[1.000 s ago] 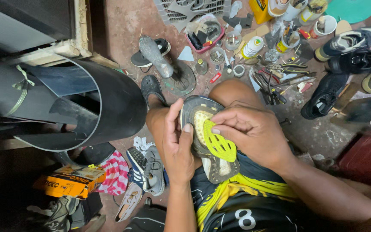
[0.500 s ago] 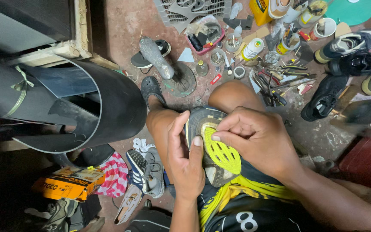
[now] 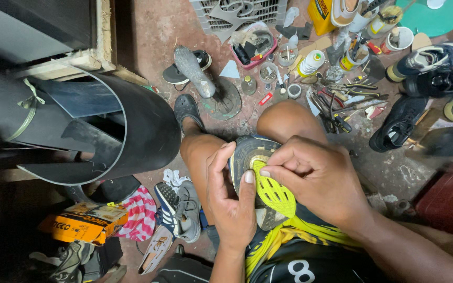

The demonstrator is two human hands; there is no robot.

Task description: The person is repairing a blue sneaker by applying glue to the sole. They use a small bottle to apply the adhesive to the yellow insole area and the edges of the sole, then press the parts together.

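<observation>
A sports shoe (image 3: 260, 181) lies sole-up on my lap, its black sole carrying a bright yellow ribbed panel. My left hand (image 3: 230, 202) grips the shoe from the left side, thumb pressed on the sole's edge. Over the toe end, my right hand (image 3: 318, 178) has its fingers bent and pinches at the yellow panel near its upper tip. Both knees flank the shoe, and the heel end is hidden by my black and yellow shirt.
A large rolled black sheet (image 3: 100, 131) fills the left. A metal shoe last on a round stand (image 3: 205, 84) is ahead. Bottles, pliers and small tools (image 3: 336, 99) litter the floor. Dark shoes (image 3: 425, 78) lie at right; a sneaker (image 3: 182, 209) and orange box (image 3: 82, 222) at lower left.
The shoe and both hands sit slightly lower over my lap. My right fingers have shifted along the yellow panel toward its upper tip; the left hand keeps its grip.
</observation>
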